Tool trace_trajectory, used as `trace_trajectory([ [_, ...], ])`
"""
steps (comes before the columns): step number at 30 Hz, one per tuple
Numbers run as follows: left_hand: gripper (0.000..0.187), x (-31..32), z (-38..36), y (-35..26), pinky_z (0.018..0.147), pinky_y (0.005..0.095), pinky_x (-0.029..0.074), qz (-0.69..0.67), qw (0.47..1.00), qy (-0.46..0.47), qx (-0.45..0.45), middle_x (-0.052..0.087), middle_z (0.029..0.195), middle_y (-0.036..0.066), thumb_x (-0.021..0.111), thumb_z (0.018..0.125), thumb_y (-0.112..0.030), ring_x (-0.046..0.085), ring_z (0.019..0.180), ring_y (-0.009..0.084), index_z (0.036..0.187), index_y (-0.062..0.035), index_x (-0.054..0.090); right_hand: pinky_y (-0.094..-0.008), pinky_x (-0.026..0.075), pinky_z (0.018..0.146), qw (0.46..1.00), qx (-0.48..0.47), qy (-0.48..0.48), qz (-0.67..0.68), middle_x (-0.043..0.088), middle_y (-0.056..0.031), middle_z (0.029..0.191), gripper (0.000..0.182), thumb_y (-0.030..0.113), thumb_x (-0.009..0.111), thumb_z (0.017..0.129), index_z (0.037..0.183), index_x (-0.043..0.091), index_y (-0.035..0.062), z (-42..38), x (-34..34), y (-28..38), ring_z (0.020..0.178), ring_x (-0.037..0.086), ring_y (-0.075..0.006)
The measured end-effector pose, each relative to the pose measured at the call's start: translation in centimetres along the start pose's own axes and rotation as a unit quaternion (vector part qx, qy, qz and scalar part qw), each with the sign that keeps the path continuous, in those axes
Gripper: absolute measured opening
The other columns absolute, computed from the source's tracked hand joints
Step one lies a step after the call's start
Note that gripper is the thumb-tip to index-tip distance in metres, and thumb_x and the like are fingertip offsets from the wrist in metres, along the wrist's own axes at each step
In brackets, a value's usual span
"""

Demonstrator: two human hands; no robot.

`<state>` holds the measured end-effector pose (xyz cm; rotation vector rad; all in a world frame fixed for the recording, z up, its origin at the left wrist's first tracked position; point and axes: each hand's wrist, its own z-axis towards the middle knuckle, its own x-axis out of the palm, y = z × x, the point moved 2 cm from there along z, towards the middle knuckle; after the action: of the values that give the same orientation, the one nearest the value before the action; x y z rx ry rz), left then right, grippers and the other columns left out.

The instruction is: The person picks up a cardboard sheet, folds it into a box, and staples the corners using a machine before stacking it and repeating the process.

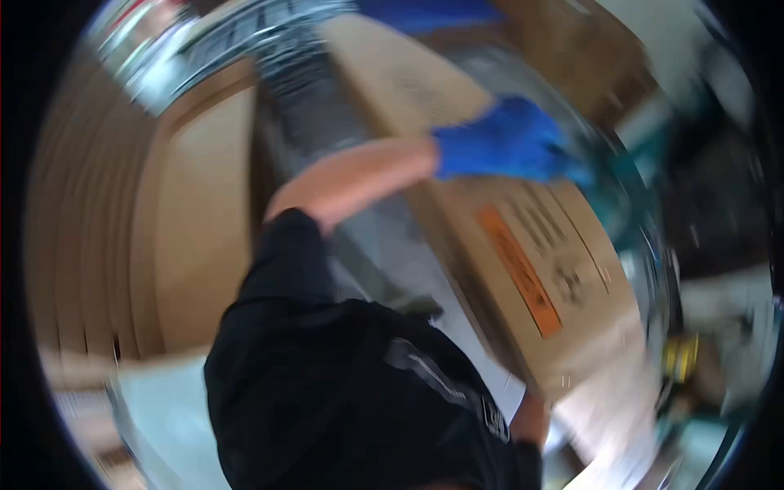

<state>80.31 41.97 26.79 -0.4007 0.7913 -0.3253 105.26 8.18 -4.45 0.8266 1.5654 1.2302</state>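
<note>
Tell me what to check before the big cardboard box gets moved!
1. Left hand, in a blue glove, on the cardboard box: ok, it lies on the far end.
2. Left hand's grip firm: cannot tell, the picture is blurred.
3. Right hand supporting the box: cannot tell; only a forearm shows at the near end.
4. Orange label facing up: ok, though its print is unreadable.
5. Room around the box: cannot tell, everything there is smeared.
</note>
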Motion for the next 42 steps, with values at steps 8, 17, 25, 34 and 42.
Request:
trace_trajectory([
  [8, 0.037, -23.7, -16.3, -5.7, 0.061, 0.0355, 0.048, 0.336, 0.929, -0.140, -0.059, 0.056, 0.063, 0.015, 0.064, 0.086, -0.036, 0.058, 0.063, 0.0272, 0.066, -0.0050, 0.066, -0.0320, 0.049, 0.068, 0.955, -0.045, 0.263, 0.127, 0.064, -0.0065, 0.084, 0.024, 0.023, 0.051, 0.095, 0.086, 0.061, 0.0025, -12.3, 21.1, 11.2, 0.080, 0.060, -0.0171],
  [17, 0.029, -44.9, -55.9, -30.2, 0.093, 0.0322, 0.046, 0.501, 0.631, -0.430, -0.408, 0.065, 0.111, 0.007, 0.053, 0.093, -0.014, 0.059, 0.104, 0.0194, 0.120, -0.0058, 0.059, -0.0448, 0.046, 0.089, 0.390, -0.668, 0.590, 0.231, 0.064, -0.0156, 0.102, 0.052, 0.038, 0.072, 0.072, 0.111, 0.059, 0.0052, -52.7, 34.2, 30.7, 0.095, 0.060, -0.0342],
  [25, 0.058, -19.6, -70.7, -28.2, 0.098, 0.0424, 0.044, 0.664, 0.392, -0.372, -0.516, 0.056, 0.125, 0.020, 0.072, 0.078, -0.035, 0.053, 0.115, 0.0371, 0.123, -0.0036, 0.055, -0.0475, 0.048, 0.079, 0.341, -0.663, 0.665, -0.046, 0.064, -0.0201, 0.099, 0.054, 0.045, 0.065, 0.074, 0.110, 0.057, 0.0047, -62.0, 42.7, 21.1, 0.093, 0.061, -0.0375],
  [34, 0.083, -8.8, -76.2, -19.5, 0.111, 0.0379, 0.025, 0.444, 0.278, -0.625, -0.579, 0.026, 0.148, 0.025, 0.062, 0.086, -0.030, 0.029, 0.137, 0.0340, 0.144, 0.0074, 0.017, -0.0507, 0.049, 0.066, 0.351, -0.645, 0.649, -0.199, 0.066, -0.0179, 0.078, 0.034, 0.039, 0.048, 0.089, 0.080, 0.063, 0.0099, -59.2, 48.8, 12.4, 0.075, 0.064, -0.0390],
  [42, 0.075, -10.3, -73.6, -22.3, 0.111, 0.0433, 0.024, 0.450, 0.268, -0.576, -0.628, 0.032, 0.142, 0.030, 0.062, 0.085, -0.033, 0.031, 0.133, 0.0413, 0.139, 0.0068, 0.029, -0.0442, 0.048, 0.080, 0.333, -0.612, 0.712, -0.085, 0.065, -0.0167, 0.097, 0.040, 0.033, 0.061, 0.085, 0.108, 0.061, -0.0001, -58.2, 41.7, 14.2, 0.094, 0.062, -0.0353],
])
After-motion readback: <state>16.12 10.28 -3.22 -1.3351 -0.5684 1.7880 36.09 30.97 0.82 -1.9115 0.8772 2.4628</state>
